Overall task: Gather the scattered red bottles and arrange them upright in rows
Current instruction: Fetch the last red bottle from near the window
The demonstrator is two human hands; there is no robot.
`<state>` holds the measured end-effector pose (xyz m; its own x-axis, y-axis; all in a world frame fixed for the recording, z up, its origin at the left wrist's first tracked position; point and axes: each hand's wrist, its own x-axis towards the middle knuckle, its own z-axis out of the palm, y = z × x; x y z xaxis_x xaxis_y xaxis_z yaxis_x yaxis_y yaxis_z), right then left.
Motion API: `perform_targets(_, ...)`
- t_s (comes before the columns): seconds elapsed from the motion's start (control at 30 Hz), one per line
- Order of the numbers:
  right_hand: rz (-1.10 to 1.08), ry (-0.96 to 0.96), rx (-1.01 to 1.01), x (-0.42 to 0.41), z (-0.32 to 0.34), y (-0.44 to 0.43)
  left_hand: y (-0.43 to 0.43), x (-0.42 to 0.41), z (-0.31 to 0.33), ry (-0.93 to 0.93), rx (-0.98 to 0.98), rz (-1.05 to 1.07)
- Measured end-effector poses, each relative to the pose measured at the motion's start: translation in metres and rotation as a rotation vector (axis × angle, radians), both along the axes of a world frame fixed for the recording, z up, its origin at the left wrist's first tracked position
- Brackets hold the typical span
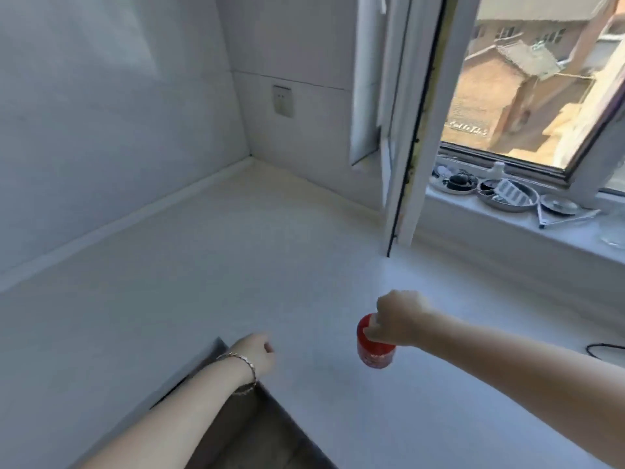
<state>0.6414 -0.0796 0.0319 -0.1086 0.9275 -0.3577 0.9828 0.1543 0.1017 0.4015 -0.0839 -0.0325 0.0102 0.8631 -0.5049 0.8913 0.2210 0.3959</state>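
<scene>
One red bottle [374,352] stands upright on the white countertop [236,265], right of centre and near the front. My right hand [399,318] is closed over its top and hides the cap. My left hand [258,355], with a bracelet at the wrist, hovers near the counter's inner front corner with its fingers curled and nothing in them. No other red bottle is in view.
The counter runs into a corner of white walls with a socket [282,100]. An open window sash [406,137] juts over the counter at the right. Small metal dishes [507,194] sit on the sill. A black cable [605,348] lies at far right.
</scene>
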Motion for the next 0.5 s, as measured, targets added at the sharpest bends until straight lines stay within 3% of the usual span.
perform_targets(0.3, 0.342, 0.060, 0.036, -0.324, 0.019, -0.039, -0.154, -0.316, 0.029, 0.169, 0.082, 0.344)
perform_targets(0.5, 0.535, 0.079, 0.023, -0.502, 0.025, -0.073, -0.259, -0.469, 0.048, 0.181, 0.073, 0.648)
